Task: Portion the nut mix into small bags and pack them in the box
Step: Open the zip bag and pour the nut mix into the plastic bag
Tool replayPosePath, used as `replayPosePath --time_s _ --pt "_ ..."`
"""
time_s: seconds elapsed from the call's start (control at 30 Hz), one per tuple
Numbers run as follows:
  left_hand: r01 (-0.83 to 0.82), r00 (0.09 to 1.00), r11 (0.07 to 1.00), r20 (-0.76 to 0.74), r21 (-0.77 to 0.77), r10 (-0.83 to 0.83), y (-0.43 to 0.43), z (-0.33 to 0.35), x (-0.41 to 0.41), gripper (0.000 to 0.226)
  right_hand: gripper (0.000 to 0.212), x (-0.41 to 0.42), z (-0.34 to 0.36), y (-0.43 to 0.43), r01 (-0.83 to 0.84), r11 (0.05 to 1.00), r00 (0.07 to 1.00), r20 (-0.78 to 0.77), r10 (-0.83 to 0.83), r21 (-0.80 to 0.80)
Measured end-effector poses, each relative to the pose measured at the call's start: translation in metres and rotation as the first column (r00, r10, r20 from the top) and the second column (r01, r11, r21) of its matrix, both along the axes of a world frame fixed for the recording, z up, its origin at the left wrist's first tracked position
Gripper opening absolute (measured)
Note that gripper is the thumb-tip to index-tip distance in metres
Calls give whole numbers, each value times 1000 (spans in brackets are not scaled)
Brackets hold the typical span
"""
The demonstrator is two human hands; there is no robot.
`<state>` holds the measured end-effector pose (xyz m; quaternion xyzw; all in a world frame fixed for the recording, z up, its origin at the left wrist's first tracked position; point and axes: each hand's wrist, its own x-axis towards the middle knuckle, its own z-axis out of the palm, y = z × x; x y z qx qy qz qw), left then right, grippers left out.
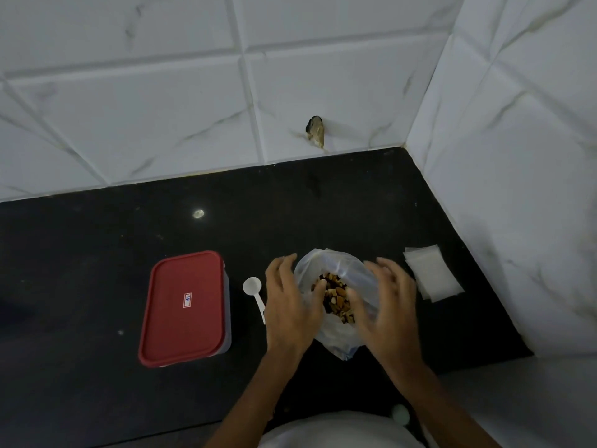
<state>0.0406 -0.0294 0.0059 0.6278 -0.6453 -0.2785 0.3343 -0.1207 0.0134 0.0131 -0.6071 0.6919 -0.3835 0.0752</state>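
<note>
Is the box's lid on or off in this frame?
On. The red lid lies flat over the box, covering its whole top, with no gap showing along its visible edges.

Open nut-mix bag, closed red-lidded box

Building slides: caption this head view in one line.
Left hand and right hand hold open the nut mix bag on the black counter, white scoop and red-lidded box left, small bags right.

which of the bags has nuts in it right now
The big clear bag in the middle, its mouth open with nut mix showing inside. The small bags lie flat and empty-looking in a stack to its right.
</note>
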Motion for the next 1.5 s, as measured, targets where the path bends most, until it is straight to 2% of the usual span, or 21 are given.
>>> replayPosePath --time_s 0.03,0.1,0.17,0.23,0.4,0.5,0.6,0.67,0.73,0.8,0.87,0.9,0.93,1.0,1.07,1.1,1.17,1.23,1.33,1.4,1.5 --pt "53 995 997 84 -64 -48 -6 -2 0 52 50 0 -5 -7 -41 998 993 -111 44 37" --pt "140 981 979 156 -148 -116 -15 -5 0 35 55 0 -9 -18 -79 989 967 -233 106 126" --pt "147 983 978 135 -150 -127 -24 -6 -1 31 59 -6 -11 -28 -108 979 950 -272 153 174" --pt "87 995 993 54 -79 -83 -35 -6 -3 32 63 -12 -10 -37 -137 966 946 -260 194 220" --pt "55 996 996 65 70 -60 -54 -9 -7 27 23 -12 1 -62 -83 943 996 71 63 322" --pt "73 995 987 54 140 -82 -59 -10 -8 19 19 -14 6 -69 -71 945 957 288 -25 319" --pt "35 997 980 -76 195 -21 -63 -12 -9 15 24 -15 9 -74 -97 905 870 477 -125 415" --pt "49 987 956 -158 289 -3 -68 -10 -11 21 26 -14 9 -80 -81 852 769 576 -276 517" --pt "111 956 870 -290 481 39 -74 -4 -13 27 25 -17 9 -86 -89 776 619 645 -448 625" --pt "195 897 711 -417 676 150 -79 2 -13 30 24 -19 11 -87 -165 737 472 709 -525 655" --pt "205 861 619 -441 758 254 -83 2 -11 29 23 -21 11 -88 -218 717 507 705 -497 662" --pt "181 867 623 -423 761 264 -84 1 -11 29 23 -21 10 -88 -219 724 556 693 -458 654" --pt "138 882 659 -394 739 257 -85 0 -11 29 23 -21 9 -87 -217 747 613 684 -396 628" --pt "63 900 778 -372 626 226 -86 -6 -11 30 29 -22 11 -82 -235 822 779 606 -160 519" --pt "89 913 879 -391 468 116 -79 -7 -9 33 42 -25 8 -80 -282 859 917 382 112 426" --pt "131 937 917 -350 376 9 -76 -7 -8 34 45 -25 5 -81 -312 864 936 286 206 395" --pt "254 966 945 -98 208 -238 -72 -11 -5 36 38 -24 1 -85 -342 860 937 206 282 379" --pt "348 925 934 133 80 -356 -74 -15 -5 29 26 -23 -1 -90 -318 860 945 204 255 398" --pt "363 899 928 231 78 -371 -84 -17 -12 13 17 -23 2 -95 -280 814 945 296 140 509" --pt "361 920 915 94 179 -382 -90 -16 -16 23 22 -22 3 -98 -268 762 909 416 -3 590" --pt "347 929 830 -283 436 -239 -96 -14 -21 45 19 -15 6 -108 -280 675 768 581 -270 683"
